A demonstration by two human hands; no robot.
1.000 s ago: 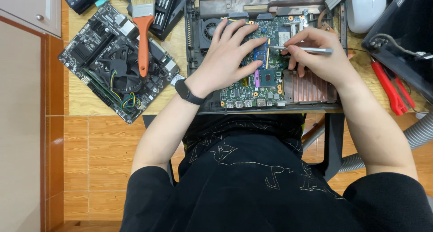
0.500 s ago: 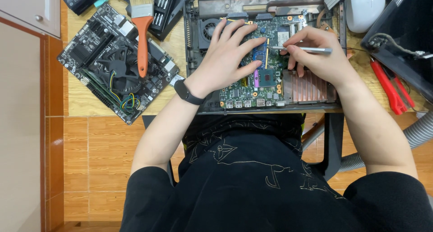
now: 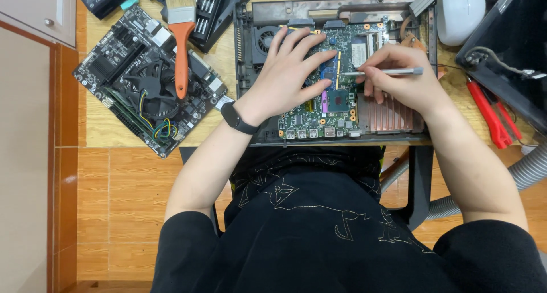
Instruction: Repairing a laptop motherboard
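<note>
Single head-mounted view. It looks steeply down from above the person's torso onto the near edge of the counter, at close, arm's-reach range.

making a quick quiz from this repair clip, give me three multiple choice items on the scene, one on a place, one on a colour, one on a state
1. Where does the paintbrush lie?
A. on the separate circuit board at the left
B. on the floor tiles
C. inside the opened laptop

2. What colour is the handle of the paintbrush?
A. blue
B. orange
C. white

3. How is the left hand placed?
A. closed in a fist around a cable
B. lifted clear above the desk
C. spread flat, fingers on the green board

Answers:
1. A, its handle rests across the black fan of the separate circuit board to the left of the opened laptop.
2. B, the handle is plainly orange below a metal band and pale bristles.
3. C, the fingers fan out over the green board while the right hand holds a slim silver tool beside it.
</note>
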